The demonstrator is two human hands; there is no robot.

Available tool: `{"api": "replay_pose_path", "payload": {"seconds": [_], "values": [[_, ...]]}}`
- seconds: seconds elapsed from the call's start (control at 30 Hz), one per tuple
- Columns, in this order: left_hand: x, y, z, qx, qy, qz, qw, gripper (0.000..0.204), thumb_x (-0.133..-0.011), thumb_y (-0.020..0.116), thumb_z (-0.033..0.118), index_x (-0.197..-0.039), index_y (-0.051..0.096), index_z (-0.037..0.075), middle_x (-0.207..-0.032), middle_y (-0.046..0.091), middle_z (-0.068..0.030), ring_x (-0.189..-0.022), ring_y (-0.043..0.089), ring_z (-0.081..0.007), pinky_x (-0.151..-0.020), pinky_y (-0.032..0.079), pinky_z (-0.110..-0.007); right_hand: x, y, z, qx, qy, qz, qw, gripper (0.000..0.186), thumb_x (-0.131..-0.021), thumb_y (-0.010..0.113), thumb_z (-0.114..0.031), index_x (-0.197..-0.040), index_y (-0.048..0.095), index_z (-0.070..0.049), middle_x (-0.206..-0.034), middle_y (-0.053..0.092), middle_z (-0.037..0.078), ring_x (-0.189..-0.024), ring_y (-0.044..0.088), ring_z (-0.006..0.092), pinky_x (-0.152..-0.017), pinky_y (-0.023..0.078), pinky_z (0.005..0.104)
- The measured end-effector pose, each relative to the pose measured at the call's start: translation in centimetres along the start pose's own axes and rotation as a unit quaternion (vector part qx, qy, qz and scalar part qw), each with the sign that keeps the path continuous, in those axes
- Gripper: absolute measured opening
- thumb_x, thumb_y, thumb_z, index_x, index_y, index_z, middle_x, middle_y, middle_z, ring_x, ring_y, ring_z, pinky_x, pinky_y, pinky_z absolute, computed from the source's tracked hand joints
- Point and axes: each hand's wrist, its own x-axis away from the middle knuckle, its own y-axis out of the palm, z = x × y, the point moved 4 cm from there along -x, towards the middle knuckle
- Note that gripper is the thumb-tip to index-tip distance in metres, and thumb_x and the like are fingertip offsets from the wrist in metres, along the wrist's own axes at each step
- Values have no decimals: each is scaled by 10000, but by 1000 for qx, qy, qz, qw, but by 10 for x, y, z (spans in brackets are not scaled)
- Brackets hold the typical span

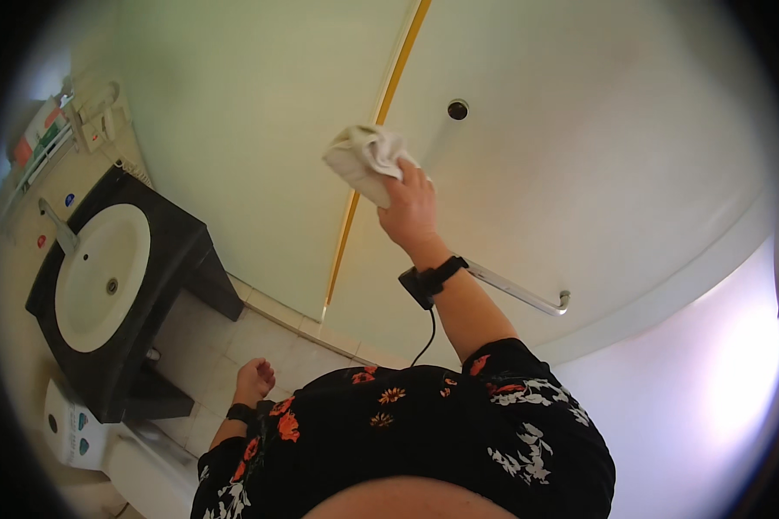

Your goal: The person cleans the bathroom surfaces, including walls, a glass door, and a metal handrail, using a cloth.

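Note:
My right hand point(409, 208) is raised and closed round a folded whitish cloth point(355, 164). The cloth lies over a yellow edge strip point(396, 73) on a large frosted panel point(251, 112); whether it presses on the surface I cannot tell. A black band with a small box and a cable is on my right wrist. Low beside my body, my left hand point(255, 381) has its fingers curled in, with nothing visible in them. It is apart from the panel.
A metal bar handle point(515, 292) sticks out near my right forearm, and a round dark hole point(458, 109) is farther up. At left stand a white oval basin point(104, 277) in a black counter point(182, 229) with a tap point(58, 227), and a white bin-like box point(74, 428).

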Motion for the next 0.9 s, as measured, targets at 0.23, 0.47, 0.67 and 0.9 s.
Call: {"api": "replay_pose_path", "payload": {"seconds": [0.23,0.47,0.67,0.9], "values": [[-3,0,3,-17,-4,-30,999,148,-820,527,164,-690,543,96,-632,551,-12,-593,514,-182,-572,426,-323,14,-13,10,-29,25,18,999,383,-599,582,-39,-980,596,-72,-1070,526,112,-927,495,314,-764,413,406],[-1,41,-7,-71,-13,-50,996,146,-827,523,167,-702,544,93,-640,553,-7,-591,521,-172,-573,437,-315,63,-122,94,-43,134,129,982,456,-640,551,-19,-1095,540,-40,-1010,518,178,-952,483,362,-839,408,422],[-7,86,-19,-136,-34,-65,988,136,-812,537,170,-697,536,98,-632,543,-3,-580,514,-172,-567,435,-315,128,-241,188,-176,383,326,846,578,-680,650,-41,-1213,430,-7,-1144,499,124,-1064,476,234,-900,396,337],[-9,124,-34,-206,-43,-122,970,132,-799,547,174,-700,519,92,-637,521,-11,-582,498,-177,-552,423,-317,184,-350,267,-188,338,446,807,601,-749,637,-60,-1273,354,17,-1181,471,120,-1049,473,220,-890,393,319]]}}
